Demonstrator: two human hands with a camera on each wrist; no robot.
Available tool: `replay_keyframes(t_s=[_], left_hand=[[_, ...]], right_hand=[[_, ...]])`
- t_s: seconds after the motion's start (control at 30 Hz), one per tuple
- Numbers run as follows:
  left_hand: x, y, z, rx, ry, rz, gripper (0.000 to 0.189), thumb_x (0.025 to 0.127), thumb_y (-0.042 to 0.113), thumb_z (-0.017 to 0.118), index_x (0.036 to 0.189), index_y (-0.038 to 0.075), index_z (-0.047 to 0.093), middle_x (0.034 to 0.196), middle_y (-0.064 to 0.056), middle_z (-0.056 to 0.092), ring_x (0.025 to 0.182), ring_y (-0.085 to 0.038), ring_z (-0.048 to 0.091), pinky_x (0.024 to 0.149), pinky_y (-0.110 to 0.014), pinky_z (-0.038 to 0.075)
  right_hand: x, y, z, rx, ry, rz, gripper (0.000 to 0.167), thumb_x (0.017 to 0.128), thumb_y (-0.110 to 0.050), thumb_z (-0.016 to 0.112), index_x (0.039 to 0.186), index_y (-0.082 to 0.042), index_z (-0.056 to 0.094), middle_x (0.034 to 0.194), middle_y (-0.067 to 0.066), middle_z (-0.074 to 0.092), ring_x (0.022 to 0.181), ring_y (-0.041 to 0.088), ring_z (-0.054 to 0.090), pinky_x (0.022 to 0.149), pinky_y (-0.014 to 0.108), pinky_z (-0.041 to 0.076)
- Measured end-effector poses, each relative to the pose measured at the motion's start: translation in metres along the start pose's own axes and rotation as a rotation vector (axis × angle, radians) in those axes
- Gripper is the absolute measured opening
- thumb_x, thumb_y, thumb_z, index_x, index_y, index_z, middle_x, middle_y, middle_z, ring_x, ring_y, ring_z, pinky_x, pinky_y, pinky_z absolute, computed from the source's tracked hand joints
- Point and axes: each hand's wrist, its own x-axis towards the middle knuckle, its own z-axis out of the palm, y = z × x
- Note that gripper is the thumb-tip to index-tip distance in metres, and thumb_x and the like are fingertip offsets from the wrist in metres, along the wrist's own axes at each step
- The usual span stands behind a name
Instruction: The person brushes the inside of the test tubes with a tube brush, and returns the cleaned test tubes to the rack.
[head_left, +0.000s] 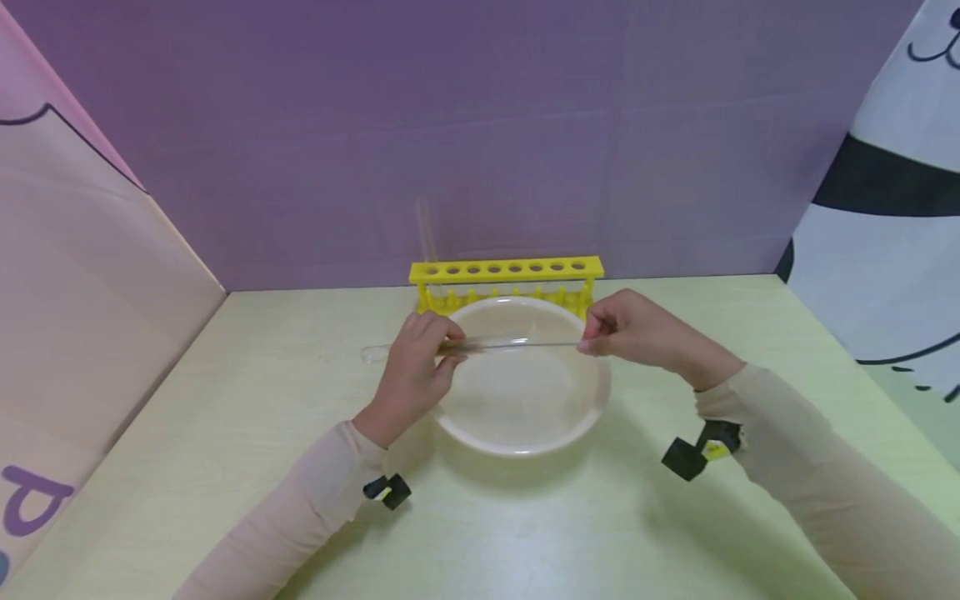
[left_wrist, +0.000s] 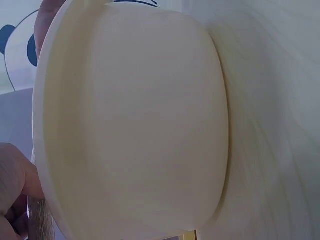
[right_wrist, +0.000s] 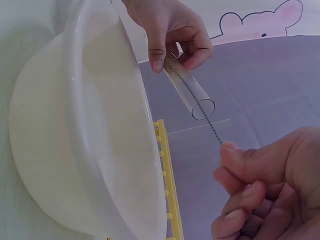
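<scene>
Above the white basin point(head_left: 525, 400), my left hand point(head_left: 414, 358) grips a clear glass test tube point(right_wrist: 189, 92) held roughly level, its rounded end pointing left. Inside the tube are the bristles of a test tube brush point(right_wrist: 172, 64), partly covered by the left fingers. The brush's twisted wire comes out of the tube's open mouth on the right. My right hand point(head_left: 633, 331) pinches that wire between thumb and forefinger. In the left wrist view the basin fills most of the picture, and only part of the left hand point(left_wrist: 15, 187) shows at the edge.
Behind the basin stands a yellow test tube rack point(head_left: 506, 271) with a row of holes. Another clear test tube point(head_left: 426, 229) stands upright in its leftmost hole. A purple backdrop point(head_left: 480, 142) rises at the table's far edge, with printed panels on both sides.
</scene>
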Motion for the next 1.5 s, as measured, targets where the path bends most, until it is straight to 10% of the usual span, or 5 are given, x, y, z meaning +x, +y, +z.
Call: replay_keyframes(t_s=[1.5], left_hand=[[0.001, 0.009, 0.011, -0.017, -0.010, 0.055, 0.028, 0.071, -0.007, 0.076, 0.088, 0.004, 0.057, 0.079, -0.004, 0.055, 0.073, -0.021, 0.044, 0.067, -0.031, 0.038]], right_hand=[[0.011, -0.008, 0.020, -0.128, 0.023, -0.082, 0.018, 0.083, 0.001, 0.067, 0.068, -0.005, 0.058, 0.065, 0.006, 0.058, 0.057, 0.014, 0.044, 0.050, 0.024, 0.038]])
